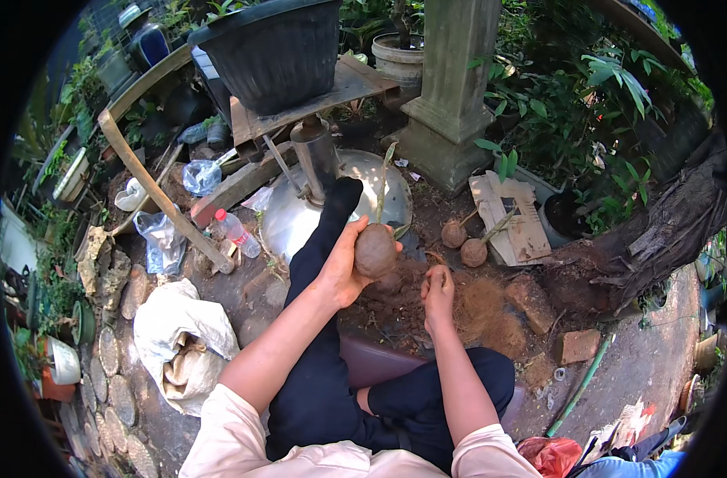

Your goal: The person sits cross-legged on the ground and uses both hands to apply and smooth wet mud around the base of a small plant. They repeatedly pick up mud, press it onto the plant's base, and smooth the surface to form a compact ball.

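Observation:
A smooth brown ball of packed soil (374,251) rests in my left hand (344,266), fingers curled around its left side and back. From its top rises a green plant stem (383,186). To the right and a little lower, my right hand (439,296) is apart from the ball. Its fingers pinch together, with a thin tuft of brown fibre (435,257) showing at the tips. Loose dark soil (406,278) lies between and beneath the hands. Beside my right hand is a heap of coconut-like fibre (483,308).
Two fibre-wrapped balls with stems (474,253) stand by flattened cardboard (513,218). Bricks (578,346) and a green stick (580,385) lie right. A black planter (268,57) sits on a metal stand (316,158) ahead. Left are a wooden handle (160,194), bottle (238,234) and white sack (181,322).

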`<state>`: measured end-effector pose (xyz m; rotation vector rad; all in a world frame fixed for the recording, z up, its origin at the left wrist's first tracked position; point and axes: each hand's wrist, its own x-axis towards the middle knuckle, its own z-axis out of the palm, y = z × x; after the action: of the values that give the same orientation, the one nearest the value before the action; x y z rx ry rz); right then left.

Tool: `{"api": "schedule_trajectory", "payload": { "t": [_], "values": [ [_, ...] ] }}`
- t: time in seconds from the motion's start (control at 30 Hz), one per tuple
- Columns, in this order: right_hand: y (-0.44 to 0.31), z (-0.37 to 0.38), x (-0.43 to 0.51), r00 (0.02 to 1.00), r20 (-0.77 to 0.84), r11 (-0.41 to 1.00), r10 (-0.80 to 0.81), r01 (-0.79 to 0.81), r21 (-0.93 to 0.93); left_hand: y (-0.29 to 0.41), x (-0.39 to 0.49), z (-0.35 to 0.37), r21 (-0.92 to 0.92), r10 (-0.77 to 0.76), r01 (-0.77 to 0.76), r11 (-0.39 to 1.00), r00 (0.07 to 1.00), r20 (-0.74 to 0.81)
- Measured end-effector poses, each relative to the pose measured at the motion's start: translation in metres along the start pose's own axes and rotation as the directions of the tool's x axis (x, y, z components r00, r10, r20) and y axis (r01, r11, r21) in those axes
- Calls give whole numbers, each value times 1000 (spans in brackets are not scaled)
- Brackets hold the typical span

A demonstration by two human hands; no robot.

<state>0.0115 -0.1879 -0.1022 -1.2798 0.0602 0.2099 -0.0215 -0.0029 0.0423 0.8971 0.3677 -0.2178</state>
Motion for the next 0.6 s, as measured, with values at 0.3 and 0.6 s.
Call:
{"api": "schedule_trajectory", "payload": {
  "t": [0.3,0.6],
  "values": [
    [9,1,-6,978,55,972,202,-193,-133,-1,0,5,11,18,-19,1000,998,53],
    [9,0,-4,992,78,962,104,-80,-261,1,1,-18,125,75,-71,990,997,-33]
  ]
}}
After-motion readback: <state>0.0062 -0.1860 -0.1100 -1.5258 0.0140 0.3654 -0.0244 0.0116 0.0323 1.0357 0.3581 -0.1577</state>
